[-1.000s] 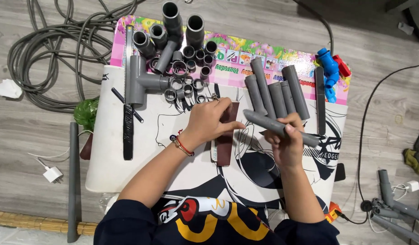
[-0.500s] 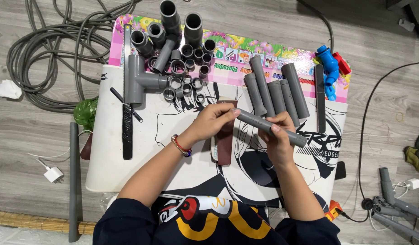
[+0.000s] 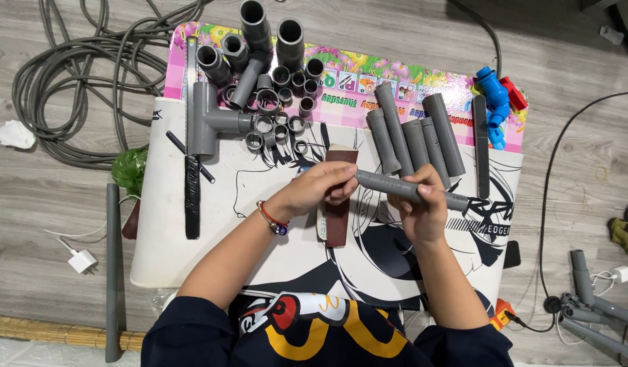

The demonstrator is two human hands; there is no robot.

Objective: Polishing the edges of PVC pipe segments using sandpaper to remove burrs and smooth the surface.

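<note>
My right hand grips a grey plastic pipe around its middle, holding it almost level above a white printed mat. My left hand closes over the pipe's left end. Under my left hand lies a strip of brown sandpaper, running towards me. Several cut grey pipe lengths lie side by side just beyond my right hand.
Grey pipe fittings and short couplings cluster at the mat's far left, with a tee piece and a hacksaw beside them. A blue valve sits far right. Coiled hose lies left; pipes and cables rest on the floor.
My left hand slid from the mat onto the pipe's left end. The pipe rose and levelled out, moving slightly to the left between both hands.
</note>
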